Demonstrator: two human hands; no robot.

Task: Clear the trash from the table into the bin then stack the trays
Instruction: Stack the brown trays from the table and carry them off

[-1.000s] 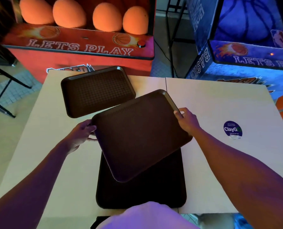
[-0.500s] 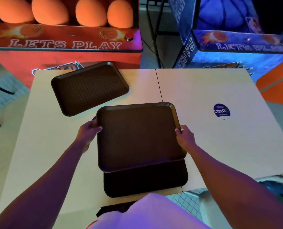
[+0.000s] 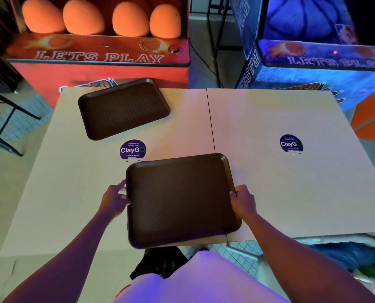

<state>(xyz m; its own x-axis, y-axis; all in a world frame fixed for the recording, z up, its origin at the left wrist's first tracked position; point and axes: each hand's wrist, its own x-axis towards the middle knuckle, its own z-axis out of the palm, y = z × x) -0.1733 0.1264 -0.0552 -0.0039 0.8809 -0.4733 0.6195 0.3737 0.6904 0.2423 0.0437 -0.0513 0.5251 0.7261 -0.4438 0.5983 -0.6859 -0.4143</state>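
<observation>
Head view: my left hand (image 3: 114,197) and right hand (image 3: 243,201) hold the near tray (image 3: 180,200) by its sides, the table (image 3: 280,193) has no trash, and the far tray (image 3: 123,109) is not stacked yet.

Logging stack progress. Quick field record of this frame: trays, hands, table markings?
near tray: front centre of table, across its seam
far tray: back left, skewed, apart from near tray
right hand: grips near tray's right edge
left hand: at near tray's left edge, grip unclear
left ClayGo sticker: between the two trays
right ClayGo sticker: right half of table
</observation>
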